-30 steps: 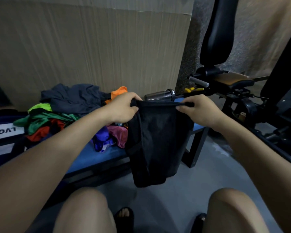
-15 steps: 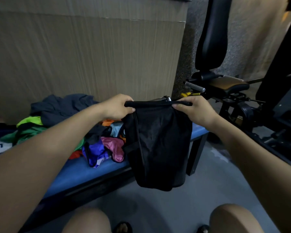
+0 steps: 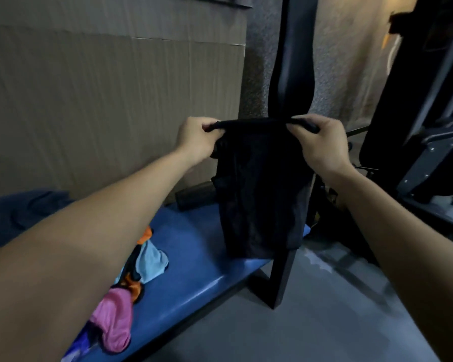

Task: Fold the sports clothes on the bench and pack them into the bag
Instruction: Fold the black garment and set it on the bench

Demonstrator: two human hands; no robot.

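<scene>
Holding black shorts (image 3: 259,189) up by the waistband: left hand (image 3: 195,142) pinches one end of the band, right hand (image 3: 318,142) pinches the other, both with fingers curled round the fabric. Garment hangs straight down, clear of the blue worktop (image 3: 194,246), its hem roughly level with the worktop's far end. Bag not in view. Unfolded clothes sit further left on the worktop: pink item (image 3: 114,320), light blue item (image 3: 152,262), something orange between them, mostly hidden by the left forearm. Step looks like the start of a fold on this piece, shaken out and squared. Next move probably needs the shorts laid flat on the bare blue patch, or the two hands brought together to halve them. Most of the pile is unfolded.
</scene>
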